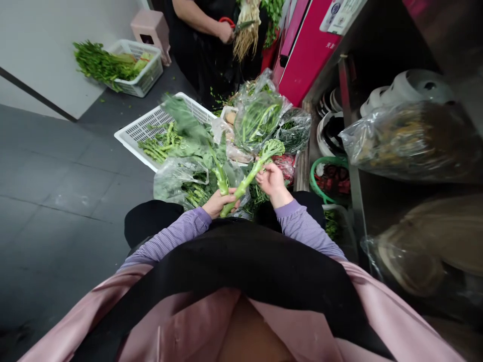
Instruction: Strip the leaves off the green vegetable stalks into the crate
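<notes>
My left hand [219, 202] is closed around the lower ends of two green stalks. One is a thick broccolini stalk [247, 182] with a floret at its top, tilted to the right. The other is a leafy stalk [220, 173] whose big leaves spread up and left, partly blurred. My right hand [272, 182] has its fingers curled against the broccolini stem just below the floret. Beneath the leaves stands a white slotted basket [130, 137] with trimmed broccolini stalks [162, 143] in it. A clear plastic bag [169, 183] of greens lies right before my lap.
Bagged green vegetables [260, 118] are heaped beyond my hands. Across from me a person [199, 17] holds red-handled scissors [241, 25] at a rooted bunch [248, 37]. A basket of celery-like greens [145, 83] stands back left. Metal shelving [354, 186] lines the right, beside a green-rimmed basket [315, 183].
</notes>
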{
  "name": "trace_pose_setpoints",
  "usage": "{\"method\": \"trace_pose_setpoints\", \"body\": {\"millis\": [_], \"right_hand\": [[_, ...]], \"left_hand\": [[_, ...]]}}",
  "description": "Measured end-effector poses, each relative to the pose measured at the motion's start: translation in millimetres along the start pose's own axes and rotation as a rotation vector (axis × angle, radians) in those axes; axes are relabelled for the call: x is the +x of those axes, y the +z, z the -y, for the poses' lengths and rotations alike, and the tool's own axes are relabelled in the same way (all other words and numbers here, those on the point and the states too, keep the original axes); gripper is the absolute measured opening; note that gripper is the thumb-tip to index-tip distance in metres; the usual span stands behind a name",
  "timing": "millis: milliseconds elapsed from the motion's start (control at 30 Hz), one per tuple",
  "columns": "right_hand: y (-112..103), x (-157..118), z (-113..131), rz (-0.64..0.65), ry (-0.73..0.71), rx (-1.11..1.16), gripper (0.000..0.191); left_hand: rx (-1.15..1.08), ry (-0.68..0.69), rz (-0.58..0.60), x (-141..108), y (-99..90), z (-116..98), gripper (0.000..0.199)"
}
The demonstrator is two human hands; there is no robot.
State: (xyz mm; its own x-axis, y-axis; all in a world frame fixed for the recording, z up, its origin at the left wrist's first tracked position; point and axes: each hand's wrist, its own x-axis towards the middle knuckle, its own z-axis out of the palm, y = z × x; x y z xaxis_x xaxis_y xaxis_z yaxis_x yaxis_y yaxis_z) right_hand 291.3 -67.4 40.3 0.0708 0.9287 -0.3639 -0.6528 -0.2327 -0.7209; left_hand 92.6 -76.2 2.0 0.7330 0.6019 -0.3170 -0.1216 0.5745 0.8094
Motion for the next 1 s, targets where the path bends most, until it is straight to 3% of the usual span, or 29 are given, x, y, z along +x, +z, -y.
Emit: {"method": "trace_pose_setpoints", "body": {"millis": [133, 267, 433, 533, 633, 767, 833, 867, 933, 1000], "right_hand": [[1.5, -2.5, 11.1, 0.048, -0.148, 0.034, 0.021], [5.3, -5.2, 9.8, -0.017, -0.101, 0.095, 0.036], [7.8, -12.9, -6.6, 0.027, -0.189, 0.086, 0.032], [5.1, -9.3, -12.5, -0.078, -0.184, 0.155, 0.031], [0.6, -1.5, -11.2, -0.062, 0.014, 0.272, 0.025], [2.5, -3.8, -22.3, 0.305, 0.595, 0.170, 0.013], [6.5, -8.7, -36.9, 0.416, 0.826, 0.043, 0.012], [7.7, -9.9, -43.6, 0.403, 0.851, -0.003, 0.012], [7.0, -8.0, -50.0, 0.271, 0.712, -0.048, 0.013], [2.7, -1.0, -44.7, 0.135, 0.499, -0.061, 0.015]], "left_hand": [[-0.334, -0.030, 0.163, 0.7, -1.6, 7.8, 0.041], [-0.398, -0.078, 0.266, 0.2, -3.7, 13.0, 0.037], [-0.432, -0.065, 0.226, -1.0, -6.5, 18.0, 0.037], [-0.393, -0.063, 0.180, -1.9, -9.4, 21.1, 0.039], [-0.298, -0.039, 0.161, -5.6, -13.4, 22.2, 0.044], [-0.216, -0.012, 0.157, -15.8, -17.1, 15.3, 0.047], [-0.254, 0.025, 0.090, -17.4, -21.5, 2.3, 0.046], [-0.280, 0.058, 0.009, -15.0, -26.3, -8.4, 0.045], [-0.297, 0.125, -0.240, 0.0, -44.3, -39.9, 0.040], [-0.236, 0.167, -0.521, 30.1, -74.5, -82.7, 0.032]]}}
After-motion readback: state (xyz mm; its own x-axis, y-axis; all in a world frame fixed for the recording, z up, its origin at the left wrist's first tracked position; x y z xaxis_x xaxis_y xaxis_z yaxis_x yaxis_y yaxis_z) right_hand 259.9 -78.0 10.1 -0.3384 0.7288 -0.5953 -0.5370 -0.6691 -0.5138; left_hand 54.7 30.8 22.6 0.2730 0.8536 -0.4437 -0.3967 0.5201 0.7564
